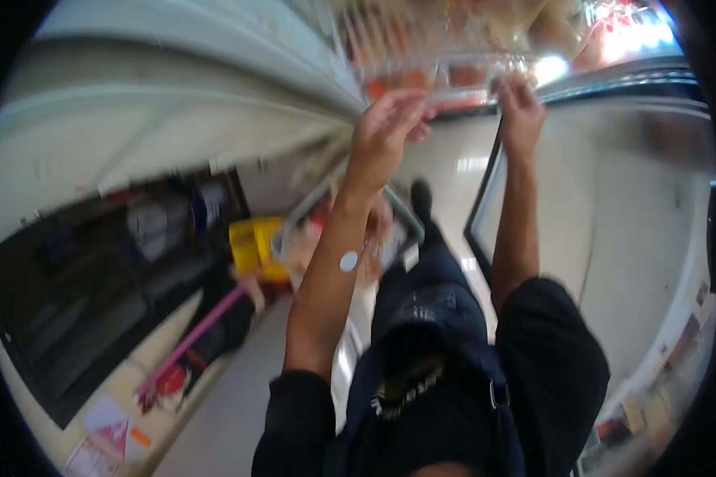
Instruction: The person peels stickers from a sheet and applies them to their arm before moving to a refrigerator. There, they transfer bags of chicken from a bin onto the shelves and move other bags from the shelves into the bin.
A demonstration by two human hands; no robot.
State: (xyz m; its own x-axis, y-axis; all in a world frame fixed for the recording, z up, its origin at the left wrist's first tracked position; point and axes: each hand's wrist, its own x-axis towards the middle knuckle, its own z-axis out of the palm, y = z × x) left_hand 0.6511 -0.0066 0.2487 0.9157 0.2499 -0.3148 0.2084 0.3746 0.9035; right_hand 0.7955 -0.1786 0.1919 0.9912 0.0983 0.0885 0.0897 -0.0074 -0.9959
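My left hand [386, 139] reaches up to the front of a display case, its fingers apart and partly bent, beside the left end of a clear plastic pack [460, 98]. At the right end of that pack my right hand [522, 115] has its fingers closed on the plastic. Blur and glare hide the exact grip and what the pack contains. Behind both hands lie more clear-wrapped packs [402, 48] with orange and brown contents.
A dark-edged glass door [573, 191] stands open on the right. Below my left forearm is a grey-rimmed basket [410, 219] of wrapped goods, with a yellow object [250, 246] beside it. A pale cabinet wall [175, 127] rises on the left.
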